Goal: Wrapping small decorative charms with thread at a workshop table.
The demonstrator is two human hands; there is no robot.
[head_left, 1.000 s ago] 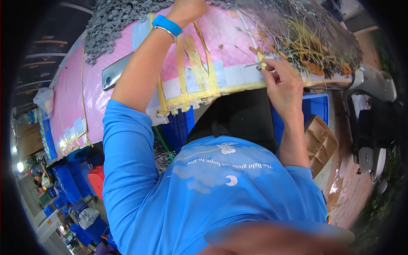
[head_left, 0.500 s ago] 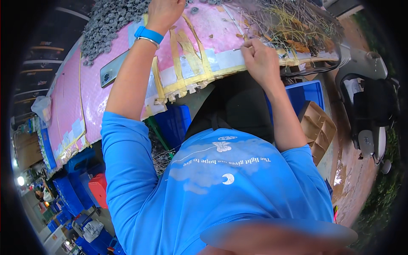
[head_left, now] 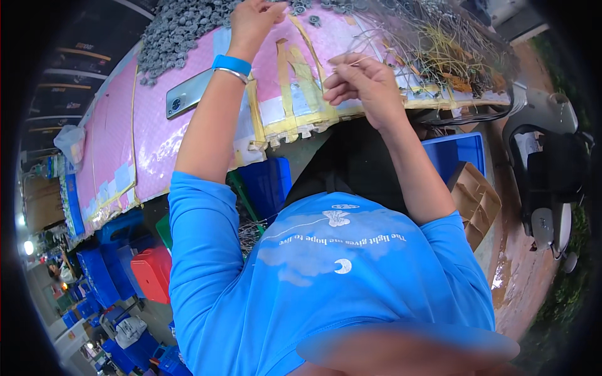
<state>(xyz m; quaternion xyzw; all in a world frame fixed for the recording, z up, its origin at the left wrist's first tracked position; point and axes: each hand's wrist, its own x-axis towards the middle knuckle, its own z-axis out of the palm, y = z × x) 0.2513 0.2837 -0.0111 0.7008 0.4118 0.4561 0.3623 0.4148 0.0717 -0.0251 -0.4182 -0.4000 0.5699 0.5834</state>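
Note:
My left hand (head_left: 256, 26), with a blue band and a metal bangle at the wrist, reaches to the far edge of the pink-covered table beside a heap of small grey rosette-shaped pieces (head_left: 172, 41). Its thumb and fingers come together, and what they pinch, if anything, is too small to make out. My right hand (head_left: 370, 88) hovers over the near table edge, thumb and forefinger pinched on a thin pale wire stem (head_left: 359, 61). A tangled bundle of thin stems (head_left: 448, 47), grey and yellow-green, lies just beyond it on the right.
A phone (head_left: 188, 94) lies left of my left forearm. Yellow tape strips the ragged edge of the pink table (head_left: 106, 135). Below stand blue bins (head_left: 464, 150), a divided cardboard box (head_left: 475, 200) and a red container (head_left: 152, 272). A scooter (head_left: 545, 119) is parked at right.
My right hand has moved slightly left, away from the stem bundle, and a thin wire stem now shows in its fingers. My left hand's fingers have turned to the right. The view has shifted slightly.

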